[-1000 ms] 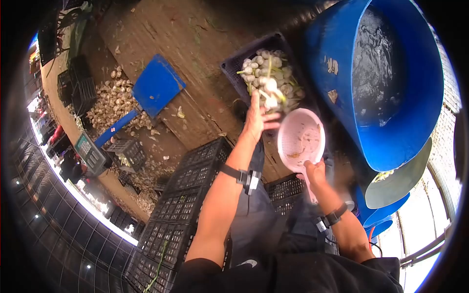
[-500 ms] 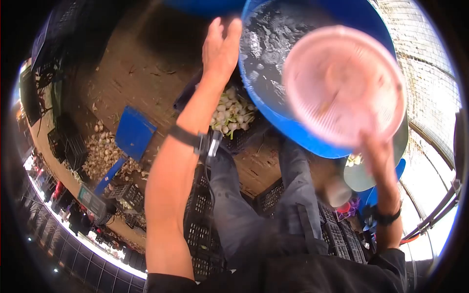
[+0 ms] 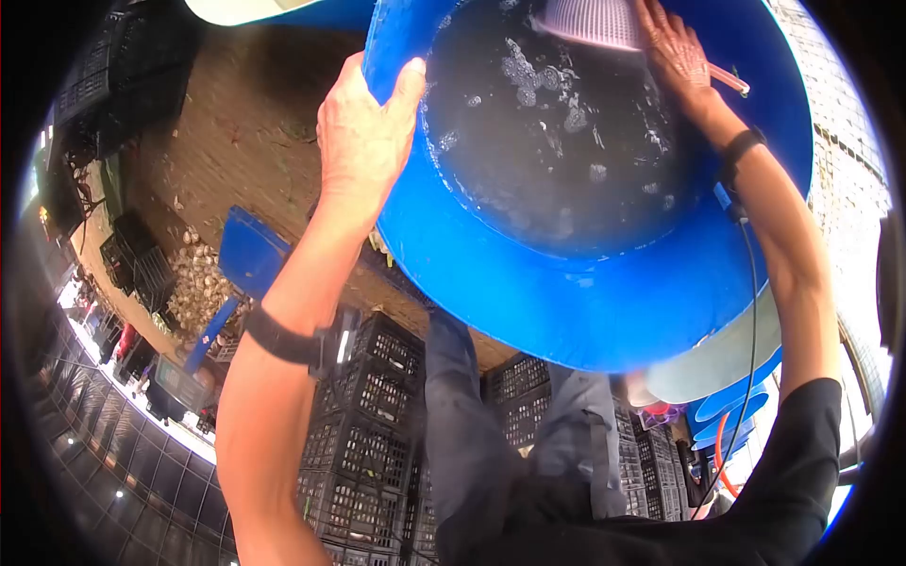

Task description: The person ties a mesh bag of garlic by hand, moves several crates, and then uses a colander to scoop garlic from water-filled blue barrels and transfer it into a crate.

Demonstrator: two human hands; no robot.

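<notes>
A large blue tub (image 3: 585, 321) of dark, bubbly water (image 3: 566, 179) stands in front of me. My left hand (image 3: 363, 137) is closed on its left rim, thumb over the edge. On the far side of the water, a pink ribbed plastic colander (image 3: 595, 21) sits tipped on its side, partly cut off by the top of the view. My right hand (image 3: 678, 57) reaches into the tub and grips the colander's right edge; some of those fingers are hidden. A thin pink tube-like piece (image 3: 729, 79) shows just beyond that hand.
Black plastic crates (image 3: 363, 424) are stacked by my legs. A pale green basin (image 3: 722, 358) stands right of the tub. At the left lie a heap of pale bulbs (image 3: 203, 283) and a blue platform scale (image 3: 253, 253). A cable (image 3: 752, 311) hangs from my right wrist.
The colander has moved from above the tub's right side to its far part, with my right hand on it. My left hand has gone from outstretched to gripping the rim. The tub looks closer.
</notes>
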